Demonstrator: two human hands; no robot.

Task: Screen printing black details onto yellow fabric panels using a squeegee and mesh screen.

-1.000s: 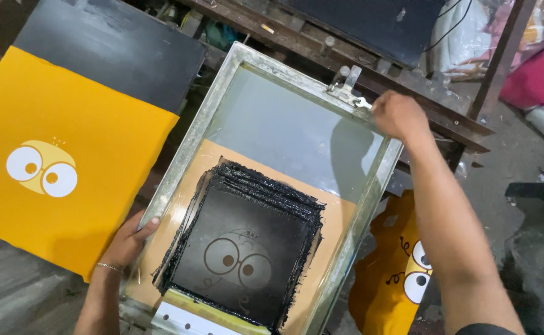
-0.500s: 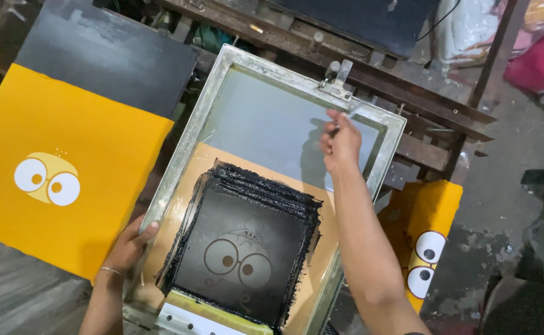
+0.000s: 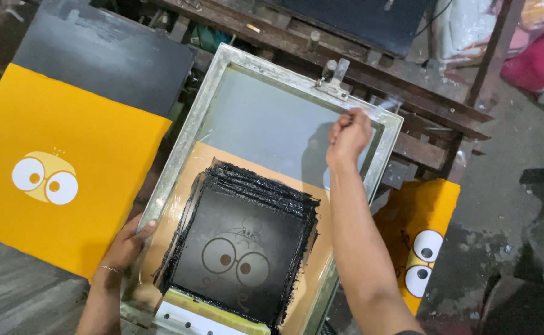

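- The screen frame point(image 3: 179, 161), a metal rectangle with a grey mesh, lies tilted in the middle of the view, on a dark metal stand point(image 3: 408, 99).
- The lower half of its mesh is covered with thick black ink point(image 3: 247, 248), and a cartoon face with two round eyes shows through the ink.
- A squeegee point(image 3: 210, 316) with a pale yellow blade rests at the near edge of the frame, touching the ink.
- The left hand point(image 3: 126, 245) grips the left rail of the frame near its lower corner; the thumb lies on top of the rail and the fingers are closed around the edge. A thin bracelet sits on this wrist.
- The right hand point(image 3: 348, 133) is over the upper right part of the mesh, close to the far rail. Its fingers are curled into a loose fist; whether it holds something small cannot be told.
- A metal hinge clamp point(image 3: 332, 79) holds the far rail of the frame, just beside the right hand.
- To the left, a yellow cloth point(image 3: 67, 124) with a printed white-eyed face lies flat on a black board point(image 3: 104, 56).
- To the right, below the frame, another yellow cloth point(image 3: 424, 242) with the same eyes hangs down.
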